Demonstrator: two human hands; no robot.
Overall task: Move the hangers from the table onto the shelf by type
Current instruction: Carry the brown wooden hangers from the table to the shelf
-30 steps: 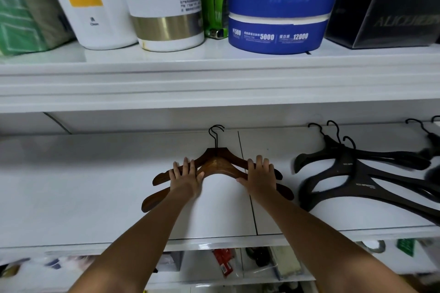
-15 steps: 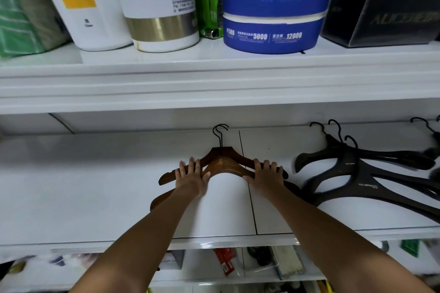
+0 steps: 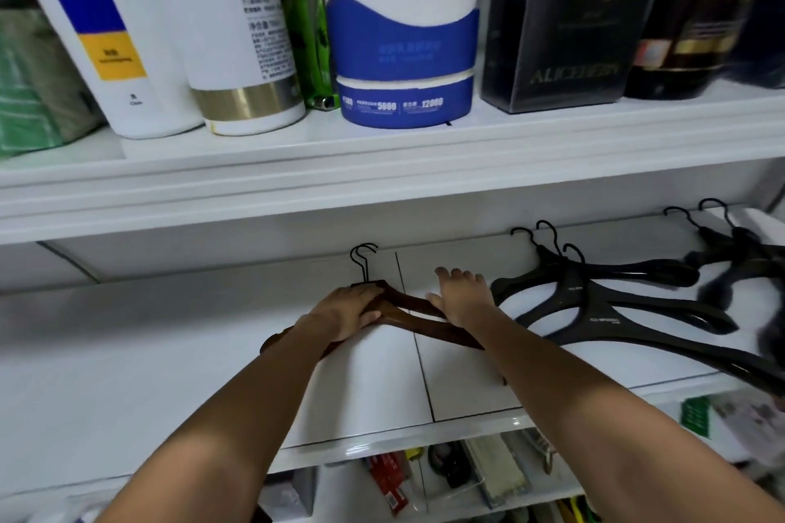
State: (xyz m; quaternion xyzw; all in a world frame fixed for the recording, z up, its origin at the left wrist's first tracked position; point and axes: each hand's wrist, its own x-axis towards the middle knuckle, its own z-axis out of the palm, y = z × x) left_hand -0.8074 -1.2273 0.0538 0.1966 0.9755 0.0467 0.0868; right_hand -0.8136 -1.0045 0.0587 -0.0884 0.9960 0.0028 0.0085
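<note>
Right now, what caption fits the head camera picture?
Left hand grips and right hand touches brown wooden hangers on white shelf beside black hangers.

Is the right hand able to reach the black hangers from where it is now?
Probably yes. The right hand lies open on the wooden hangers, and the black hangers lie right beside it on the same shelf, nothing between.

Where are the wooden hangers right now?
In the head view the wooden hangers lie at the middle of the shelf, under the left hand and right hand, just left of the black hangers.
</note>
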